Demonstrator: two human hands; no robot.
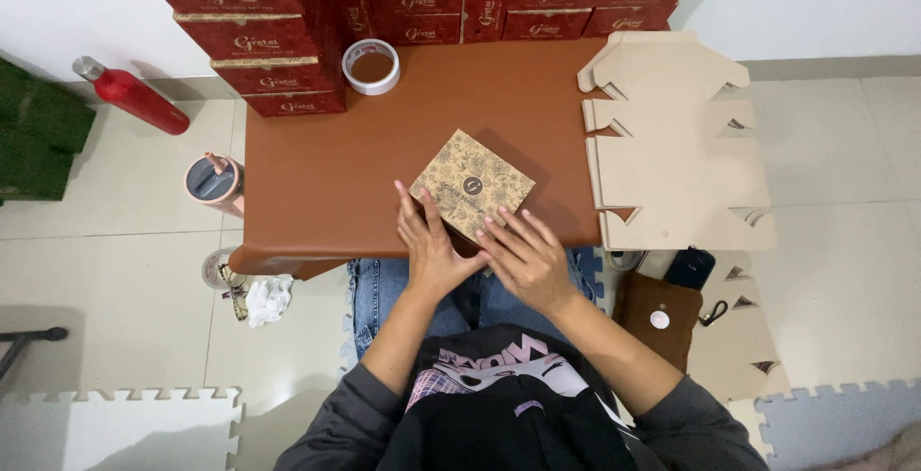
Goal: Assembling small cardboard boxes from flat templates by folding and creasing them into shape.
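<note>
A small square kraft box (472, 183) with a floral print and a round dark emblem lies closed on the brown table (326, 183), turned diamond-wise near the front edge. My left hand (429, 248) rests flat with its fingers spread, fingertips touching the box's near-left edge. My right hand (528, 258) lies flat beside it, fingers against the box's near-right edge. Neither hand grips anything.
Stacked red boxes (259, 35) line the table's back and left. A tape roll (371, 66) sits near them. Flat die-cut cardboard blanks (676, 145) overhang the table's right side. On the floor at left are a red bottle (131, 95) and a pink tumbler (215, 183).
</note>
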